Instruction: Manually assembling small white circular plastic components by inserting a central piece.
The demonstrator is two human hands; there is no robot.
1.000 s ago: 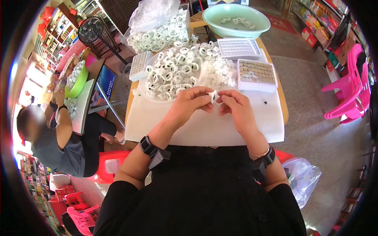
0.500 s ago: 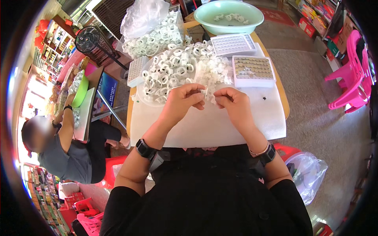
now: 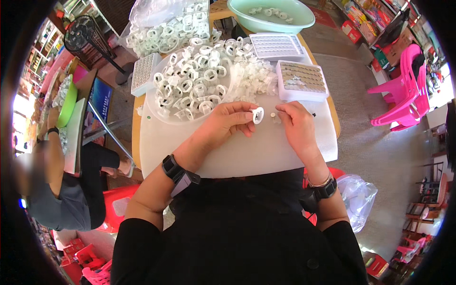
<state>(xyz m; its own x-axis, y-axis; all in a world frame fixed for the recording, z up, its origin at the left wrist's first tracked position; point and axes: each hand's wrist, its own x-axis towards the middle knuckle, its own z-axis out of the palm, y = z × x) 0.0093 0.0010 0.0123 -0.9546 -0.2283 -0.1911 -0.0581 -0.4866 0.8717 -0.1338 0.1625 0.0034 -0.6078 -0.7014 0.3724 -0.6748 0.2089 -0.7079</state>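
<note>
My left hand [image 3: 233,119] is closed, its thumb and fingers pinching a white plastic ring-shaped part [image 3: 258,115] that stands on edge. To the right of it, my right hand [image 3: 297,124] has its fingers curled together above the white tabletop sheet. A small pale disc [image 3: 273,115] with a translucent bit under it is at its fingertips; I cannot tell whether the fingers grip it. Behind my left hand, a round clear tray [image 3: 153,105] is heaped with similar white ring parts [image 3: 192,73]. A pile of small translucent pieces [image 3: 254,76] lies beside that tray.
A white tray of small round discs [image 3: 303,78] stands at the right, with another white tray [image 3: 277,46] behind it. A clear bin of white parts [image 3: 166,35] and a pale green basin [image 3: 271,16] are at the back. At the left, another person [image 3: 61,190] sits by a green bowl [image 3: 68,102].
My hands were close together over the translucent pieces. They have moved apart and nearer to me, and the white ring now shows plainly in my left fingers. The whole view has shifted.
</note>
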